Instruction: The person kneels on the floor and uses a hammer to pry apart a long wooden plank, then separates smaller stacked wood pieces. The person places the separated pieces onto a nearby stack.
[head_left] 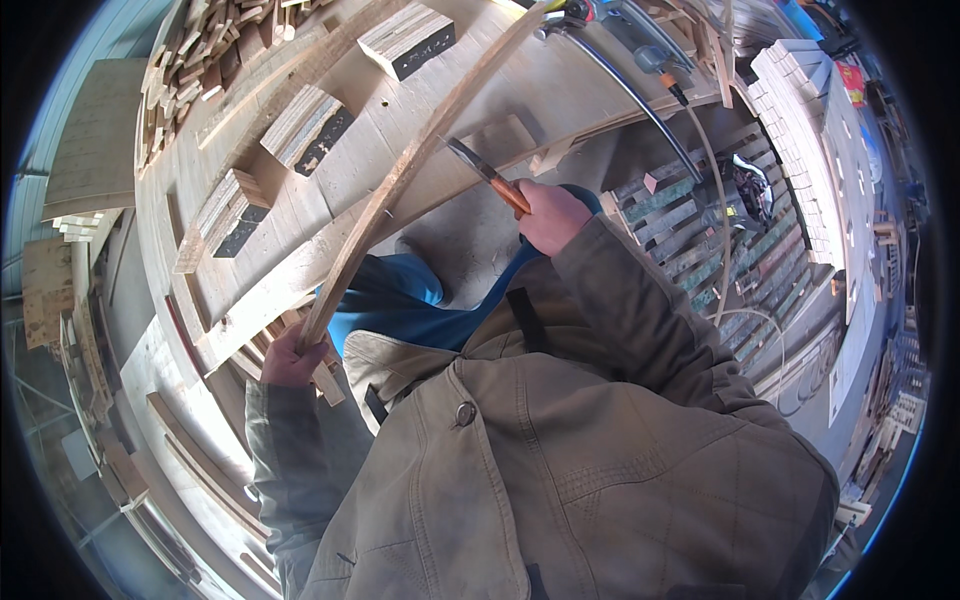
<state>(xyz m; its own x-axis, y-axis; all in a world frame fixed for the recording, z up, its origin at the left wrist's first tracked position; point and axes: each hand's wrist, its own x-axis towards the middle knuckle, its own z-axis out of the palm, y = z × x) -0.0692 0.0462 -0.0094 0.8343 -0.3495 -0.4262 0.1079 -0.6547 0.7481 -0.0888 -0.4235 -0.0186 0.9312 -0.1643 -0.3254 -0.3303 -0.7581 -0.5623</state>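
You are gripping the near end of a long slat [400, 180] in your left hand [290, 358], fingers wrapped fully round it, while your right hand [550, 215] is closed tight on a hammer [487, 175] with an orange handle. The slat is running away from you across the bench [480, 70], and the hammer head seems to be touching it, though blur hides the contact. A glancing blow could split it or jolt it loose from your hold. It is looking thin, pale and rough-sawn.
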